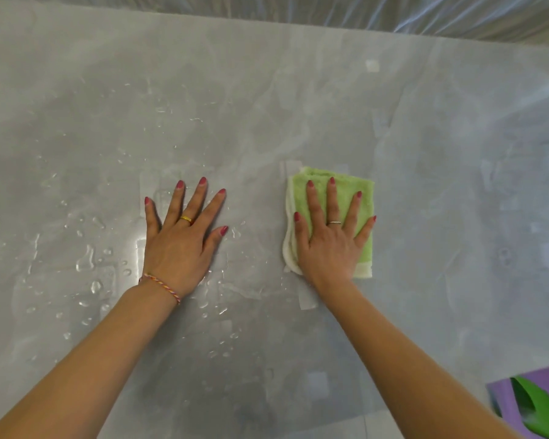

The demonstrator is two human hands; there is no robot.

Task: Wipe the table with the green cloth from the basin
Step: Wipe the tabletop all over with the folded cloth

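A grey counter (298,106) under clear plastic sheeting fills the view, its far edge meeting crinkled plastic drapes (393,14). Water droplets (89,264) bead across the near-left part; the far and right stretches lie bare. A purple and green object (533,407) sits at the lower right corner. The folded green cloth (358,185) lies right of centre, flat beneath the right hand (330,239), fingers spread and pressing. The left hand (181,242) rests flat on the wet counter, fingers spread, holding nothing.
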